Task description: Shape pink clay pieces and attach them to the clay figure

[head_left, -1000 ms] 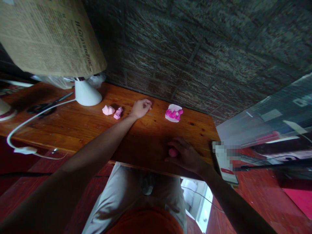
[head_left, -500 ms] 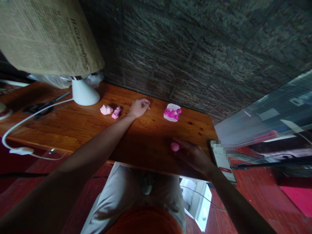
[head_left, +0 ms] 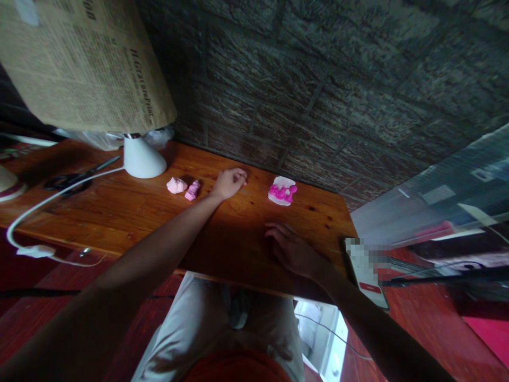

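Our left fingers (head_left: 239, 176) curl closed, we can't tell if our right fingers (head_left: 275, 233) hold anything, and the pink-and-white piece (head_left: 283, 192) far on the surface (head_left: 131, 212) looks soft, so we'd pinch its pale edge (head_left: 282, 181).

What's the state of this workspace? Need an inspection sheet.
Surface: wooden table, dark knots visible.
Work items: pale pink lump and pinker lump near the left hand; white piece bearing bright pink shapes toward the wall.
Clutter: lamp, scissors, phone at the right end.
Grip: left loosely curled, no object seen; right hand palm down, underside hidden.
Cables: white cord from the lamp base, over the front edge.
Surroundings: dark brick wall behind, red floor.
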Action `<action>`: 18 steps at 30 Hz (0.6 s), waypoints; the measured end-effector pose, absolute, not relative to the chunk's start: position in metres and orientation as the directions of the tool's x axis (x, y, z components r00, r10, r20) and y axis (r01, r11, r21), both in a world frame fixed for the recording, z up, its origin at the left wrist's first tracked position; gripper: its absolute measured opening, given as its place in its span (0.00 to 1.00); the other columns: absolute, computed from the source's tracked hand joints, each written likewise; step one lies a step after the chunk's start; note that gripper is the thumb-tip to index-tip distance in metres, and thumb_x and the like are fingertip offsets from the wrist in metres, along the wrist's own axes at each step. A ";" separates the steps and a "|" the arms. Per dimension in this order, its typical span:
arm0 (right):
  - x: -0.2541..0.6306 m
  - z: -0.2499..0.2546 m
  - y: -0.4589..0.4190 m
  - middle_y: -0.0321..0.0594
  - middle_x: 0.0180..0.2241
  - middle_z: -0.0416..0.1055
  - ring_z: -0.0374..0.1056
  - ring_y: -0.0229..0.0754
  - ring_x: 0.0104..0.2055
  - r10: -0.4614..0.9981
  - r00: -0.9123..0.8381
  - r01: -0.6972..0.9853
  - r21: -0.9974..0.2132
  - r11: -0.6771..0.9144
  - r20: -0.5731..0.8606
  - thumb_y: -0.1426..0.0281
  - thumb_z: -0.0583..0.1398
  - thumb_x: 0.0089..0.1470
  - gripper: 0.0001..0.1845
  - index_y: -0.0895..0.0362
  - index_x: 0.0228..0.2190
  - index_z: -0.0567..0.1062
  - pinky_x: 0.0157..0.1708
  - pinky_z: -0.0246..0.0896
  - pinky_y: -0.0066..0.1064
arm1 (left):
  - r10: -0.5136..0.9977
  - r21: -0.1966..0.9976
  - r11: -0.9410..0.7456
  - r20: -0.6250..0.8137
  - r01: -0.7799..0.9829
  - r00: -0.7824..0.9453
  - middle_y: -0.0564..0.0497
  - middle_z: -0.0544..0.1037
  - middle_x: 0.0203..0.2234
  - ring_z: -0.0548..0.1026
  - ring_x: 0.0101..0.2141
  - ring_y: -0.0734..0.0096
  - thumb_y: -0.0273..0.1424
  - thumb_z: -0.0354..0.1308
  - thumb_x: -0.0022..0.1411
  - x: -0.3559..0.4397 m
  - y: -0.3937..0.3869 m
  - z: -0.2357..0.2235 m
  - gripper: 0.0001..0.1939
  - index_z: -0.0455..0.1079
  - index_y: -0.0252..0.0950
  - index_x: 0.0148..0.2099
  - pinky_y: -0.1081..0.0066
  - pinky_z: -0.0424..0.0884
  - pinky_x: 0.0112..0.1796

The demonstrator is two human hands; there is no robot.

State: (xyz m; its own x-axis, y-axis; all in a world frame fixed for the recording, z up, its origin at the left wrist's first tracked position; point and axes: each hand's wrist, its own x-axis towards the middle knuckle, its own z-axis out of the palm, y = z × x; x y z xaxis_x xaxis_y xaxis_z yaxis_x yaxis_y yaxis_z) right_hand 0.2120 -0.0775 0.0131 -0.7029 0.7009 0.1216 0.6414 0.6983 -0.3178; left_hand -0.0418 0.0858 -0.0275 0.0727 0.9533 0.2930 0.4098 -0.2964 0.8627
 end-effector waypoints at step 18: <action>0.183 -0.008 -0.083 0.57 0.69 0.58 0.45 0.56 0.75 0.645 -0.745 0.627 -0.151 0.764 0.169 0.69 0.49 0.70 0.29 0.69 0.67 0.61 0.70 0.54 0.54 | 0.949 0.861 -0.311 0.305 0.403 0.081 0.47 0.85 0.30 0.82 0.33 0.67 0.28 0.54 0.63 -0.042 0.088 -0.031 0.08 0.75 0.34 0.40 0.70 0.75 0.40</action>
State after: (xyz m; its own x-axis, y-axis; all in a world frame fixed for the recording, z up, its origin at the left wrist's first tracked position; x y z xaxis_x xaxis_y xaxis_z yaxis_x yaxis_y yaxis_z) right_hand 0.1825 -0.0835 -0.0083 -0.7452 0.6451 0.1688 0.6273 0.7640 -0.1510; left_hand -0.0418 0.0876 -0.0306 0.0813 0.9489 0.3048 0.4027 -0.3110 0.8609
